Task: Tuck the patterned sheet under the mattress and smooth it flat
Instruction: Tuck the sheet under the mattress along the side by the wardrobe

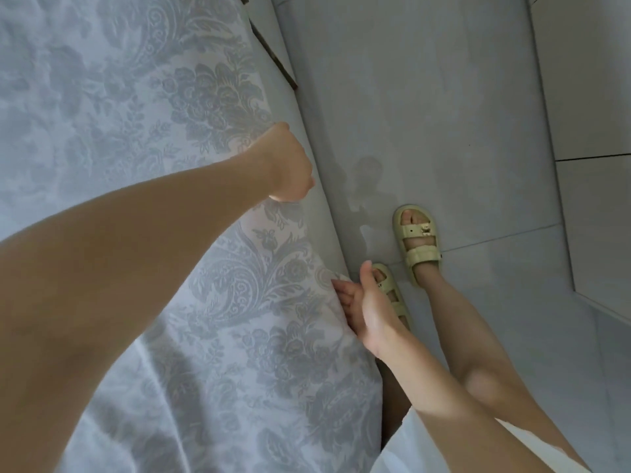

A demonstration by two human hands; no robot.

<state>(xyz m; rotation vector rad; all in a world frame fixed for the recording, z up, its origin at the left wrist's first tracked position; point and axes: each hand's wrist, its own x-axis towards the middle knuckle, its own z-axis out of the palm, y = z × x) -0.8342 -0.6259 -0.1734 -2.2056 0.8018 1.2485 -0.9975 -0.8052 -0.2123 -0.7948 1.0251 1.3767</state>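
Bedside, mid-tuck: the patterned sheet (136, 97) covers the top of the bed. Its border runs along the plain grey side of the mattress (321, 206) and, as I read it, is not yet pushed under.

The left hand (290, 165) is curled at that border farther up the bed. Its fingers are hidden, so I cannot tell whether they hold cloth. The right hand (368, 312) has straight fingers and a raised thumb, and presses flat against the sheet's edge nearer the body.

The risk I see is a hard tug from the far hand while the near one pushes. That could drag the cloth askew and trap the long creases (153, 370) lying close to the camera.

The floor (444, 97) is pale grey tile with a soft sheen. Two pale green sandals (418, 244) stand just beside the bed, and a dark wooden strip (273, 52) shows at the bed's far edge.
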